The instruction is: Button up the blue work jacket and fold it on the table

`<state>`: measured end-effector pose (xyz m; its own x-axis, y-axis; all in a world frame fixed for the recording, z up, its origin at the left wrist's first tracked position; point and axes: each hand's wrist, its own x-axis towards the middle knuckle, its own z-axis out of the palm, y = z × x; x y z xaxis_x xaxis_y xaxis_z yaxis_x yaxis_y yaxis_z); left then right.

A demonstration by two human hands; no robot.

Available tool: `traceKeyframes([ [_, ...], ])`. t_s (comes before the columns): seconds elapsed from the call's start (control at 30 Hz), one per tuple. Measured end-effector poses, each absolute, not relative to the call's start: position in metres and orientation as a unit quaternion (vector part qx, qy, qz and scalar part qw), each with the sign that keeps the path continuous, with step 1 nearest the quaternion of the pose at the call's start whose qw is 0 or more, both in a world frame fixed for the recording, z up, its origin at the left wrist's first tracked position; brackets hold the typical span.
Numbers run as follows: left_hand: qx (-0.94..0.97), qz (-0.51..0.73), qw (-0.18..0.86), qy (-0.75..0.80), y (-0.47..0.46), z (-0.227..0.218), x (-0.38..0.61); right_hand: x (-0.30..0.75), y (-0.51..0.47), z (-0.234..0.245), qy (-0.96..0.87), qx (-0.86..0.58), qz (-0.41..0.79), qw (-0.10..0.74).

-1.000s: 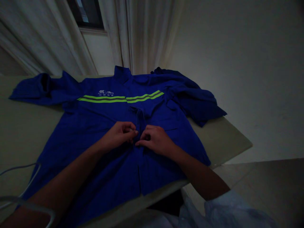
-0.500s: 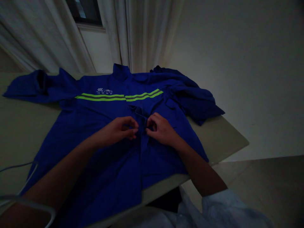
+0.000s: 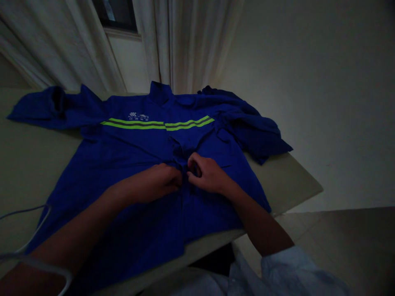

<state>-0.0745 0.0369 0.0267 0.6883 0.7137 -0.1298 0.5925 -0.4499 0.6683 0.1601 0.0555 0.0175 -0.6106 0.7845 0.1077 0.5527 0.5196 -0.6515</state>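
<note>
A blue work jacket [image 3: 123, 144] with a yellow-green stripe across its chest lies front side up, collar away from me. My left hand [image 3: 165, 181] is closed at the jacket's front opening, its fingertips pinching the edge of the cloth. Just to the right, my right hand [image 3: 203, 172] curls thumb and fingers on the other side of the same opening, gripping the front edge. Above my hands the placket stands up in a rumpled fold. Any button between the fingers is too dark and hidden to make out.
The jacket rests on a pale table [image 3: 296, 176] whose corner juts out at the right. A white cable [image 3: 46, 218] loops at the lower left. Behind the table hang curtains [image 3: 197, 49] beside a window, and a plain wall [image 3: 324, 102] rises at the right.
Both hands have moved slightly down along the front opening. The fingers of my left hand have closed and turned downward. The raised placket fold lies lower than before.
</note>
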Motion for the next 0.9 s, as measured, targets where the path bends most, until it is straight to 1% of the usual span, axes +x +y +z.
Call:
traceKeyframes([
  [0.13, 0.818, 0.091, 0.391, 0.411, 0.041, 0.029, -0.08, 0.155, 0.047, 0.015, -0.885, -0.39, 0.227, 0.112],
  [0.23, 0.819, 0.09, 0.385, 0.416, 0.041, 0.028, -0.08, 0.155, 0.044, 0.015, -0.891, -0.393, 0.212, 0.084],
  [0.33, 0.826, 0.087, 0.371, 0.416, 0.039, 0.028, -0.079, 0.158, 0.048, 0.017, -0.882, -0.375, 0.262, 0.11],
  [0.5, 0.834, 0.101, 0.326, 0.434, 0.039, 0.033, -0.078, 0.163, 0.057, 0.019, -0.795, -0.35, 0.461, 0.183],
  [0.57, 0.836, 0.116, 0.317, 0.433, 0.038, 0.034, -0.079, 0.163, 0.057, 0.021, -0.764, -0.344, 0.503, 0.21],
  [0.63, 0.834, 0.131, 0.318, 0.431, 0.038, 0.036, -0.08, 0.162, 0.056, 0.022, -0.754, -0.341, 0.515, 0.223],
  [0.7, 0.83, 0.141, 0.324, 0.432, 0.036, 0.037, -0.08, 0.161, 0.055, 0.024, -0.76, -0.341, 0.508, 0.219],
  [0.8, 0.831, 0.138, 0.324, 0.43, 0.034, 0.042, -0.081, 0.161, 0.054, 0.026, -0.782, -0.35, 0.471, 0.212],
  [0.9, 0.837, 0.137, 0.327, 0.417, 0.032, 0.046, -0.081, 0.159, 0.053, 0.026, -0.792, -0.367, 0.427, 0.237],
])
